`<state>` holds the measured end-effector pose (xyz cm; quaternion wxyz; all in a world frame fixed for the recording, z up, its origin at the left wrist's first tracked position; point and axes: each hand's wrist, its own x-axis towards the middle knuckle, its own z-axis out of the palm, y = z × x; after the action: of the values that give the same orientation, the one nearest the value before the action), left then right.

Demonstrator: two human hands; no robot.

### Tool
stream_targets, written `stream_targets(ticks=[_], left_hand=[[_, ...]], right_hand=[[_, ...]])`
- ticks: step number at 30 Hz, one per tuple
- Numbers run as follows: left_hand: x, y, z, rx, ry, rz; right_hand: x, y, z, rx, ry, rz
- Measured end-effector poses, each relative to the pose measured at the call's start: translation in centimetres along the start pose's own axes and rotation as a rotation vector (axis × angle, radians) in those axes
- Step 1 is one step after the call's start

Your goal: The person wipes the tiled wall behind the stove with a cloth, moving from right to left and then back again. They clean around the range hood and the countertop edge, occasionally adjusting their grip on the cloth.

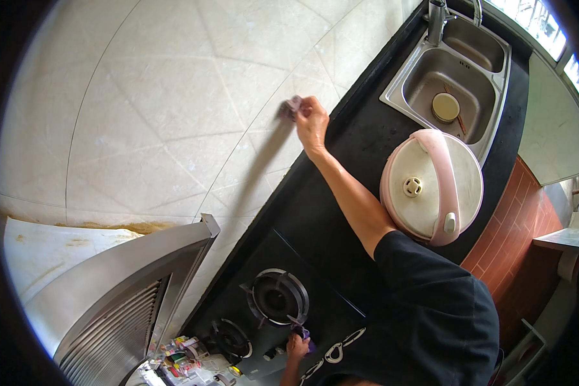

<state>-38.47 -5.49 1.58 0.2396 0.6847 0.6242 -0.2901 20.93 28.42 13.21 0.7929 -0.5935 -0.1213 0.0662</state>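
Observation:
My right hand (pixel 312 124) is stretched out to the tiled wall (pixel 173 106), just above the back edge of the black countertop (pixel 352 144). Its fingers pinch a crumpled greyish-purple cloth (pixel 292 105), slightly blurred, at the tiles. Down by the gas stove, my left hand (pixel 297 347) grips a bunched dark purple cloth (pixel 305 334). That cloth lies close to the front of the larger burner (pixel 277 296), beside a stove knob (pixel 270 355). Under my right forearm the countertop shows dark and bare.
A pink rice cooker (pixel 432 188) stands beside my right arm. Beyond it, a steel double sink (pixel 395 91) holds a round bowl (pixel 446 107) and chopsticks. A range hood (pixel 120 275) juts out at lower left, above bottles and packets (pixel 183 362). A white cord (pixel 334 353) lies near my body.

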Motion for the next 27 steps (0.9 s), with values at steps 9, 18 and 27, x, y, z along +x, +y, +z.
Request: stream_targets(ticks=[9,18,27], left_hand=[[-0.1,0.6,-0.9,0.045,-0.054,-0.005],[2.5,-2.6,3.4,0.006,0.084,0.029],[3.9,-4.1,4.5,0.054,0.046,0.077]], right_hand=[[1.8,-2.3,0.8,-0.19,0.124,0.076],[9.2,-10.2,3.6,0.005,0.27,-0.473],[10.6,-11.9,1.6,-0.02,0.262,-0.55]])
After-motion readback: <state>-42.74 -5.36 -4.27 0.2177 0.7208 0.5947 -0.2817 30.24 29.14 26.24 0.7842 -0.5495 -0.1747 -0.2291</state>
